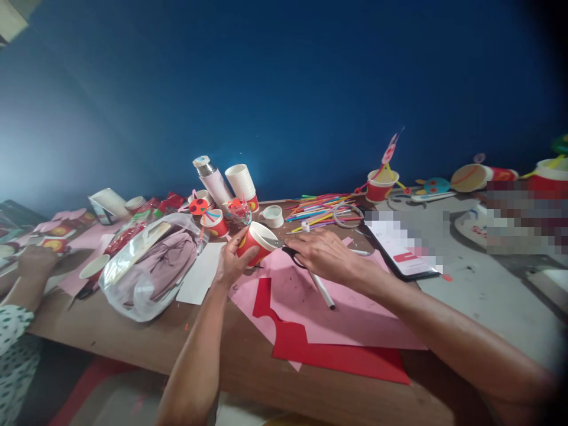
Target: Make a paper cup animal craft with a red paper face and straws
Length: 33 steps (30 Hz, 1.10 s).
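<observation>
Cup (254,244), one held: red paper outside, yellow patch, white inside, round rim, tipped with its mouth to the right, over the tabletop (248,367). Two bare hands at work in front of me. Left hand (231,260): grip wrapped round the cup's side. Right hand (322,253): grip closed on one pair of scissors (291,255), black handles, metal blades at the cup's rim; can't tell if they're cutting in.

Below: one large smooth pink sheet (346,322), one flat red sheet (337,361) with a curved notch, one slim white tube (323,293).

Behind: one tall stack of cups (241,182), nested, too tight to count; one cylindrical pink flask (213,182); thin colored straws (315,214), too many to count.

Right: one flat phone (390,239), black-edged. Left: one crinkly clear plastic bag (133,303), mauve cloth (173,260) bunched inside; one white sheet (199,275). Far left: one other person's hand (38,262), dotted sleeve (15,322).
</observation>
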Available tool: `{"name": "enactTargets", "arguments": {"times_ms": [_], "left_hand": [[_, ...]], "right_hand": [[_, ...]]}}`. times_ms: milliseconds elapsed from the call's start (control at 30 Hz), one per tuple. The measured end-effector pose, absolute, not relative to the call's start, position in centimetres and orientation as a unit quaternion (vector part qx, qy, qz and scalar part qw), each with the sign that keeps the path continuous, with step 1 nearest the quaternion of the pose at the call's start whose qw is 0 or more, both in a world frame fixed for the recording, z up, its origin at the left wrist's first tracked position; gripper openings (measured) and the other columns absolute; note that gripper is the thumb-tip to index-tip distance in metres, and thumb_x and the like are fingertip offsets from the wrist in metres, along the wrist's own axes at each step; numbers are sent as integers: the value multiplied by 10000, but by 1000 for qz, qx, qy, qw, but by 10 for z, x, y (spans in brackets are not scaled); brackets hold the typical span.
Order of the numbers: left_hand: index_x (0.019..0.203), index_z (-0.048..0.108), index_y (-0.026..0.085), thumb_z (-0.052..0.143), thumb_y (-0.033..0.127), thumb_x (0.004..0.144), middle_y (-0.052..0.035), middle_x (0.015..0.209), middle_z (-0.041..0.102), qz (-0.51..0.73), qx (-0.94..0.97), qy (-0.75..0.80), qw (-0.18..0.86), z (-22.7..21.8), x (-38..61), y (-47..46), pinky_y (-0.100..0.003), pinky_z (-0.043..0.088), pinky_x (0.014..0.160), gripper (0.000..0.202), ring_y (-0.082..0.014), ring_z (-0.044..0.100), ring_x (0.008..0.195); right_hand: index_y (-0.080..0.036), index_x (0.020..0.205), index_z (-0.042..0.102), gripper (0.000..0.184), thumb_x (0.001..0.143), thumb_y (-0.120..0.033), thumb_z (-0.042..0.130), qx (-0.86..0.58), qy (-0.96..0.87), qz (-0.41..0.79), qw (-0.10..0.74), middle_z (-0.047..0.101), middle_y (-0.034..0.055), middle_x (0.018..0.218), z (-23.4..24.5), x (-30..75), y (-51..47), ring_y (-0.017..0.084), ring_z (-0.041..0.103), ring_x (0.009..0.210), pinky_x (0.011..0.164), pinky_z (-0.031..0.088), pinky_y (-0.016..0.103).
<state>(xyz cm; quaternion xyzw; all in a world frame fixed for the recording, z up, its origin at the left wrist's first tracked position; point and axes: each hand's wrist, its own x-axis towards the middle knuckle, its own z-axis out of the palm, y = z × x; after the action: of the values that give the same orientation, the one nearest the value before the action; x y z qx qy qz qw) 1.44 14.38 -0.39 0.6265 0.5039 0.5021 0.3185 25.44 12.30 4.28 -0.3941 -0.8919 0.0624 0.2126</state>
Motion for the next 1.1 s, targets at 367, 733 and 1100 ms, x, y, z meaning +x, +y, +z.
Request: {"name": "enactTargets", "arguments": {"times_ms": [367,733,1100], "left_hand": [[1265,512,169,695,380,658,-102,1128,637,493,627,503,334,-8,10,145,-368,511,814,668,-291,597,1010],[1254,522,150,703,378,648,-110,1097,641,491,621,507,340,-12,10,148,-367,526,769,672,-299,604,977],[1266,508,154,700,371,658,-108,1126,637,500,626,488,346,-9,11,148,-356,501,820,673,-290,592,1015]], "right_hand": [[-166,963,698,301,701,-270,592,-399,-662,573,272,623,5,605,25,252,142,85,491,508,473,347,204],[-225,945,696,297,733,-149,501,-427,-838,236,245,669,9,712,37,253,126,117,511,592,528,285,237],[-186,927,704,260,707,-231,573,-416,-695,515,279,643,5,646,24,251,140,97,523,548,516,358,211]]}}
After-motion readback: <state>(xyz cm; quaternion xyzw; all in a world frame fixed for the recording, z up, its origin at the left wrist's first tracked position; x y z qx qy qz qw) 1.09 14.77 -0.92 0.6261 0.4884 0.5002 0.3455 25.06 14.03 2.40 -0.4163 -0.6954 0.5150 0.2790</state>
